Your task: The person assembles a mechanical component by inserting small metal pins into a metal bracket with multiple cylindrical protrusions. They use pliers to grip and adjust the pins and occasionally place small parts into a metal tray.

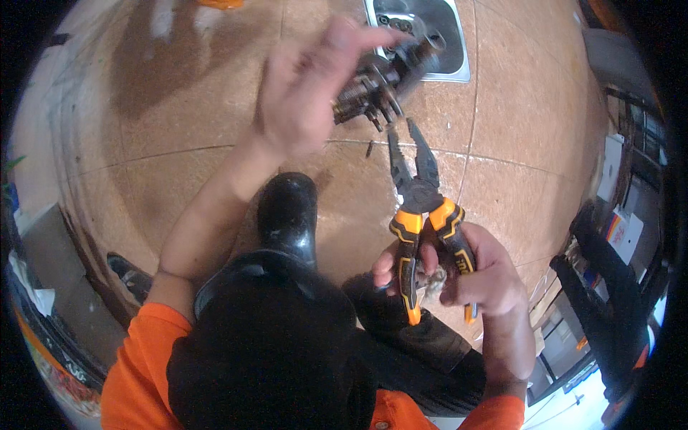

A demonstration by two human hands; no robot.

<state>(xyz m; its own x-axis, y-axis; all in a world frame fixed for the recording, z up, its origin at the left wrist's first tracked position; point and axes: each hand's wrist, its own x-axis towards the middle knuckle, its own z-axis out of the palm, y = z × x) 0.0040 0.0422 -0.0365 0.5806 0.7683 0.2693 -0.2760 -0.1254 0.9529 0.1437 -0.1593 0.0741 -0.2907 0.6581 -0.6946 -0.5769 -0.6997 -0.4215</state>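
Note:
In my left hand, smeared by motion, is a dark, greasy metal machine part with a cylindrical end and several short pins or prongs. The left fingers are mostly hidden, with the thumb stretched along the part's upper side. My right hand is wrapped round the orange-and-black handles of combination pliers. Their jaws are spread and point up toward the part's pins; the left jaw tip comes close to them, and I cannot tell whether it touches. A pale, crumpled bit shows between the handles, too unclear to name.
At the far side, a steel tray holds several round dark parts. A small dark pin lies on the brown tiled floor. My black boot stands below the part. Shelving with boxes and another person's dark-clothed legs are at right.

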